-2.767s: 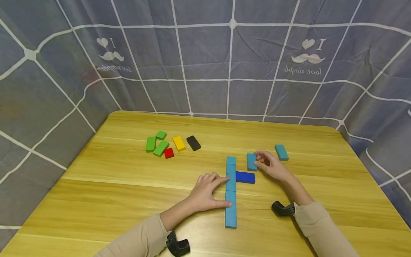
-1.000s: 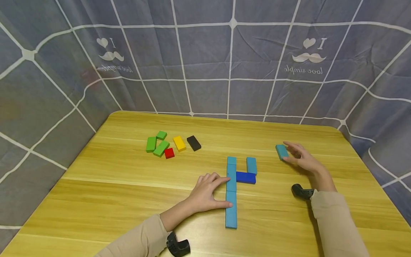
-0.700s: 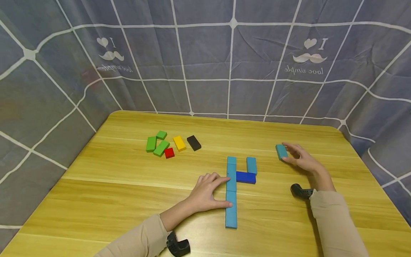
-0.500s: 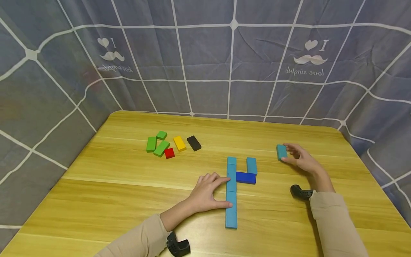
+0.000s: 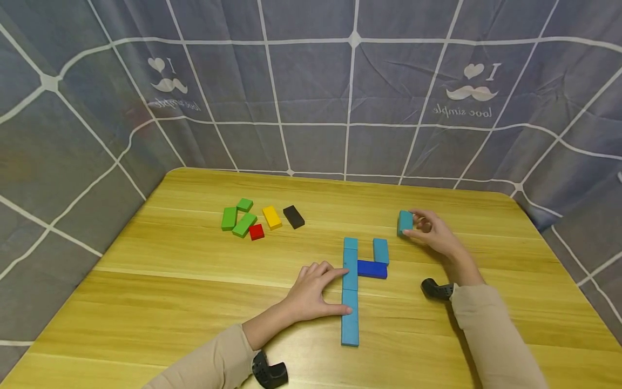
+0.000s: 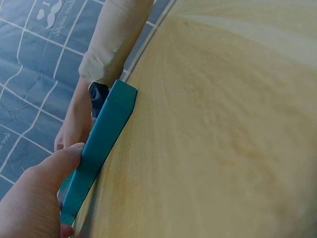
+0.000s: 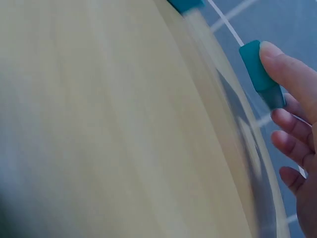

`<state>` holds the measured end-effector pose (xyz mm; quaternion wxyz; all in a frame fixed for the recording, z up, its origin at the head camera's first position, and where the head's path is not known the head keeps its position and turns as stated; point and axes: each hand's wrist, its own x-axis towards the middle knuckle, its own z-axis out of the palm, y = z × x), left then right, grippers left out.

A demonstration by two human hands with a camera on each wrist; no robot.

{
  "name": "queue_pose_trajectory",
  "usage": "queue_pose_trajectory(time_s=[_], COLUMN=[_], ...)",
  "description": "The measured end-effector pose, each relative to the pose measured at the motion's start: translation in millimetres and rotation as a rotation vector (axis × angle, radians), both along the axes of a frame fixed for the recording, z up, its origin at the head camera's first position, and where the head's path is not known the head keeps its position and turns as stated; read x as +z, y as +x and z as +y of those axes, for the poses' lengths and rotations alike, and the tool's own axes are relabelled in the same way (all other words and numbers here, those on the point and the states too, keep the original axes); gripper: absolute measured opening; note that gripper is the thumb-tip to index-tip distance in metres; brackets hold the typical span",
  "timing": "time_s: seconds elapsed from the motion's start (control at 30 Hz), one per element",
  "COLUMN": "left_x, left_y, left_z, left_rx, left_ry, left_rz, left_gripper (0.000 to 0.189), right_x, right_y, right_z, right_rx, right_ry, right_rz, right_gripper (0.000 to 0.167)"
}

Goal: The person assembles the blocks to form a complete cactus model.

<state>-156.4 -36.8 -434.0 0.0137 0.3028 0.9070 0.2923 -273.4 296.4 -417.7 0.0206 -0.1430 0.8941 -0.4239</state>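
My right hand (image 5: 435, 234) pinches a light blue block (image 5: 405, 223) between thumb and fingers. In the right wrist view that block (image 7: 261, 74) is raised above the table. A column of light blue blocks (image 5: 350, 329) lies end to end in the middle. My left hand (image 5: 311, 292) rests beside it, with thumb and index finger spread and their tips touching the column. A dark blue block (image 5: 372, 269) lies crosswise against the column's right side. Another light blue block (image 5: 381, 250) extends away from the dark blue one's far right end.
Far left on the wooden table (image 5: 194, 302) lie several green blocks (image 5: 229, 219), a red block (image 5: 256, 232), a yellow block (image 5: 271, 217) and a black block (image 5: 293, 216). A grey curtain with white lines (image 5: 311, 81) stands behind the table.
My right hand first let go of a light blue block at the dark blue one, then gripped the farther block and has carried it left. The left hand has stayed put.
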Motion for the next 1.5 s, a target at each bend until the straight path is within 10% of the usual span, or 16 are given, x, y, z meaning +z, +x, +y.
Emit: queue_pose_trajectory(time_s=[0.93, 1.5], left_x=[-3.5, -7.9], left_y=[-0.8, 3.6], left_z=[-0.5, -6.4], left_rx=[-0.009, -0.033], left_ry=[-0.007, 0.021], left_rz=[0.034, 0.077], left_gripper=[0.074, 0.074], right_x=[-12.3, 12.9], right_y=[-13.5, 16.9], right_z=[-44.5, -62.7], right_rx=[0.122, 0.107], right_ry=[-0.013, -0.07], right_rz=[-0.034, -0.053], right_gripper=[0.053, 0.044])
